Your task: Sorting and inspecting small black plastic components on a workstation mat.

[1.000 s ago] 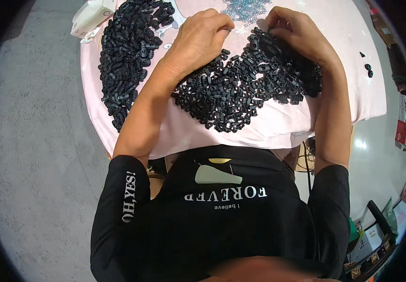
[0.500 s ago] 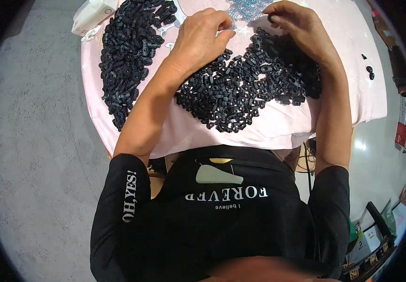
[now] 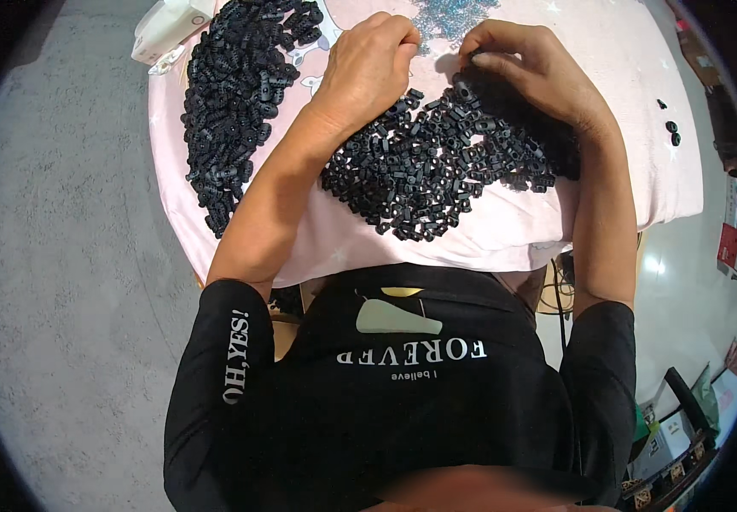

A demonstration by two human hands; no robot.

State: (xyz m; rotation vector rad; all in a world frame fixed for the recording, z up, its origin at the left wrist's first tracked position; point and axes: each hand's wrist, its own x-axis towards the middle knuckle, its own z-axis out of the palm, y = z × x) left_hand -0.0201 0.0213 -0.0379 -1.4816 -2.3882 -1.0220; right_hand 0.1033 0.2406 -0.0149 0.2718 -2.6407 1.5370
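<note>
My left hand [image 3: 371,64] is above the table with its fingers curled together. Whatever it grips, if anything, is hidden behind the fingers. Across from it, my right hand [image 3: 532,72] pinches a small black plastic piece [image 3: 474,56] between thumb and fingertips, at the far edge of a heap of loose black plastic parts [image 3: 407,171]. Just beyond the hands lies a scatter of tiny shiny springs [image 3: 449,19], silvery-blue. To the left of my left arm stretches a long pile of ridged black plastic pieces [image 3: 228,111], larger than the loose parts.
A pale pink cloth [image 3: 488,235] covers the table. At the far left corner stands a white tissue box [image 3: 168,30]. A few black pieces [image 3: 673,132] lie apart near the right edge. Bags and boxes [image 3: 676,435] are on the floor at lower right.
My right hand has moved left and slightly nearer with the black piece, down to the heap's far edge. My left hand has drawn slightly left, its fingers curled closer together.
</note>
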